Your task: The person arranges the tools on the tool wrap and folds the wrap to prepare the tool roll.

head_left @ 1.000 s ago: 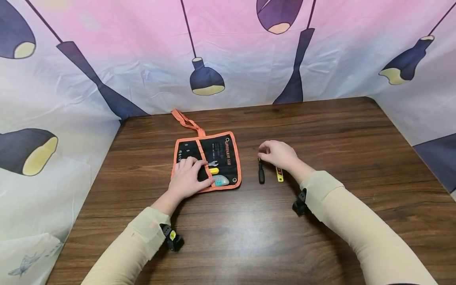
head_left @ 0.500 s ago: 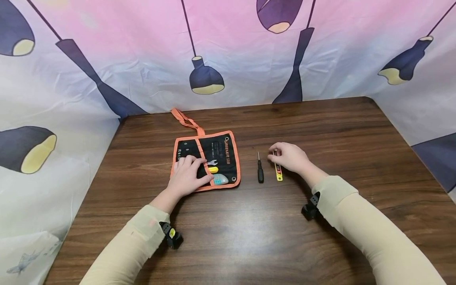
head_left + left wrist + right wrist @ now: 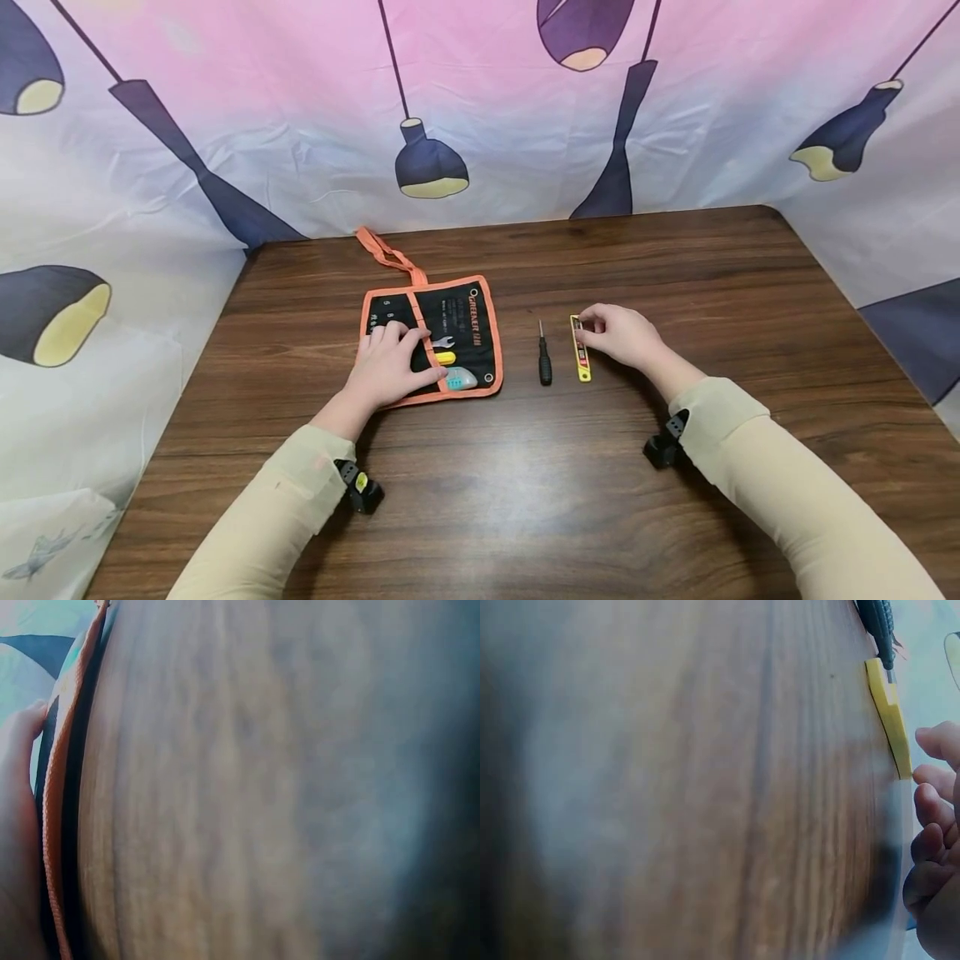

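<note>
A black tool pouch (image 3: 491, 333) with orange trim lies flat at the centre left, and my left hand (image 3: 382, 367) rests on its left part. Its pockets hold a wrench (image 3: 444, 342), a yellow-handled tool (image 3: 446, 358) and a grey and teal tool (image 3: 461, 378). In the left wrist view the thumb (image 3: 22, 742) lies by the orange edging (image 3: 56, 787). My right hand (image 3: 626, 335) is beside a narrow yellow strip (image 3: 584, 375) with a red and black label, fingertips at its upper right edge. The right wrist view shows thumb and forefinger apart near the strip's end.
Left of the strip lies a black-handled screwdriver (image 3: 545, 367), its shaft pointing away from me. An orange strap (image 3: 390, 254) trails from the pouch toward the back edge of the dark wooden table (image 3: 517, 483). A printed cloth (image 3: 510, 158) hangs behind the table.
My right hand has moved from the screwdriver's tip rightward to the yellow strip, then slightly off its right side. More of the strip shows. The left hand stays on the pouch.
</note>
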`<state>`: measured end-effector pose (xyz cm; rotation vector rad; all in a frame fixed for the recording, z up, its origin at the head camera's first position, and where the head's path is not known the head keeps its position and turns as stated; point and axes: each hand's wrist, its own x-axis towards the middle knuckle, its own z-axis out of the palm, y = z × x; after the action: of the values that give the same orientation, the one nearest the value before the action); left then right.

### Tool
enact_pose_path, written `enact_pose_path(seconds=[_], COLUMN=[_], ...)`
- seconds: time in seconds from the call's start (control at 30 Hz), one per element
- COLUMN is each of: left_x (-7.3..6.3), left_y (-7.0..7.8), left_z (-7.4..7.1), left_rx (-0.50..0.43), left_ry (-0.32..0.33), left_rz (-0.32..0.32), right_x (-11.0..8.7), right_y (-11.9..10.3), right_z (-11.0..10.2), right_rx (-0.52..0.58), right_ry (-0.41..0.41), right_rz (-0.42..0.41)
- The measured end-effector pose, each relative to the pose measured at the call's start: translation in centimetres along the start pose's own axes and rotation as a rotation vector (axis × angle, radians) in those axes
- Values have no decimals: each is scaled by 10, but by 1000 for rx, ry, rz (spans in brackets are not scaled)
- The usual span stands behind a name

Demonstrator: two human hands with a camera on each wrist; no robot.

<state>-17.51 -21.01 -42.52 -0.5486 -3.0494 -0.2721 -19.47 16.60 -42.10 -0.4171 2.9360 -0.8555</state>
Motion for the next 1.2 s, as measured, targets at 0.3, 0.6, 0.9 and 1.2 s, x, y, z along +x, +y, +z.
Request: enact_pose_path(seconds=[0.3, 0.6, 0.9, 1.2], left_x=[4, 6, 5, 5], left_y=[-4, -3, -3, -3], left_z=[0, 2, 3, 3], left_rx=[42, 68, 58, 51], left_ry=[-20, -26, -25, -11], left_rz=[13, 8, -12, -18], right_x=[-7, -13, -19, -21], right_y=[6, 9, 10, 8], right_z=[0, 2, 6, 7], right_rx=[45, 33, 25, 0], right_ry=[-6, -6, 11, -6], right_rz=[0, 4, -31, -33])
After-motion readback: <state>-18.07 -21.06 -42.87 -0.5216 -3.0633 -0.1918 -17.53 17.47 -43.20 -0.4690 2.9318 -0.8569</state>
